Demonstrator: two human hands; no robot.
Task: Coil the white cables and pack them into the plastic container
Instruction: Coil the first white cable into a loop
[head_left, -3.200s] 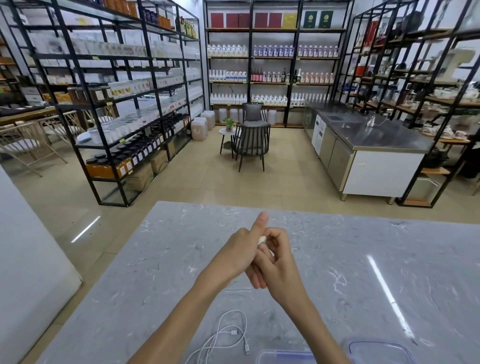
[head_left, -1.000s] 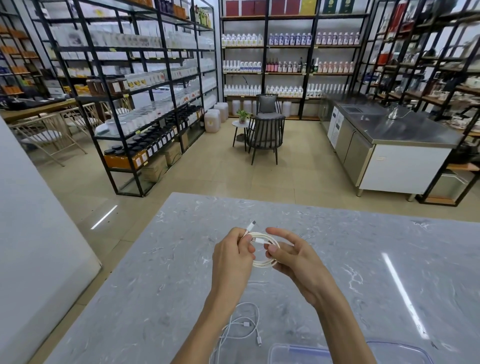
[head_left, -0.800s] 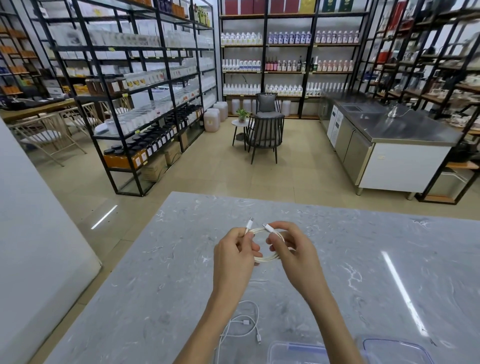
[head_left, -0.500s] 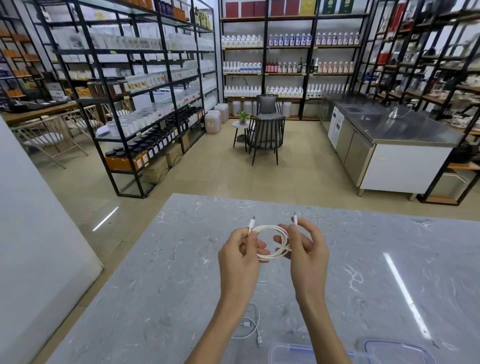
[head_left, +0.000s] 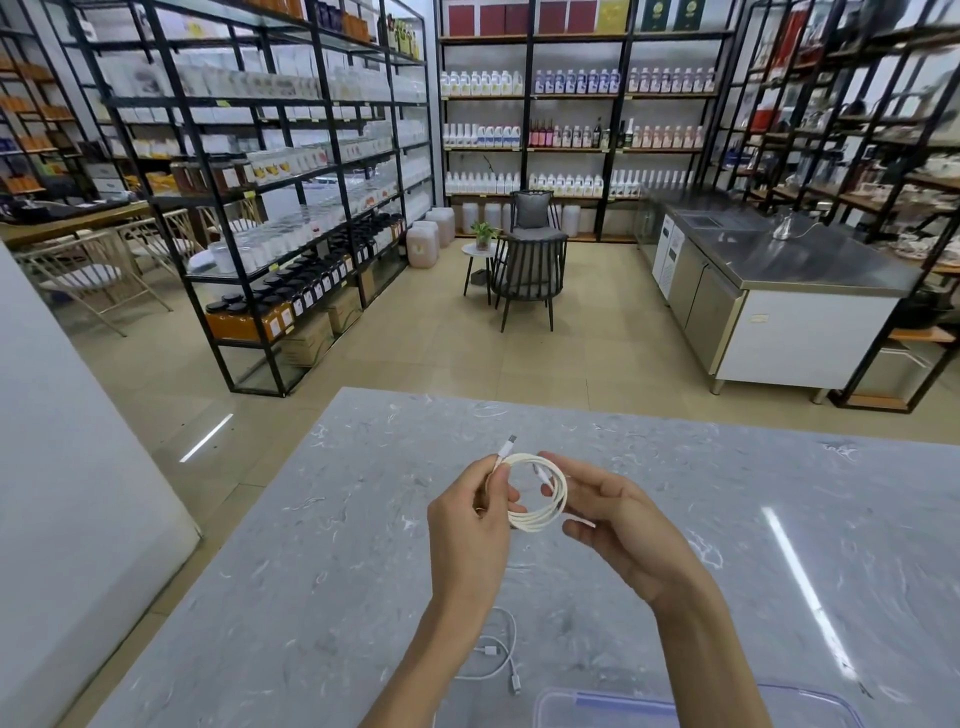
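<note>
Coil (head_left: 545, 512) betw. L hand (head_left: 467, 525), R hand (head_left: 623, 525).

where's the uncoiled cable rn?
Head view, bottom centre: the loose cable lies on the table, just left of the container and nearer the camera than the held coil.

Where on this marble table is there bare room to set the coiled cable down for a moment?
Bare marble table lies beyond the coiled cable up to the far edge, left of the left hand, and widely right of the right hand. It is crowded near you: the loose cable and the plastic container lie by the forearms.
</note>
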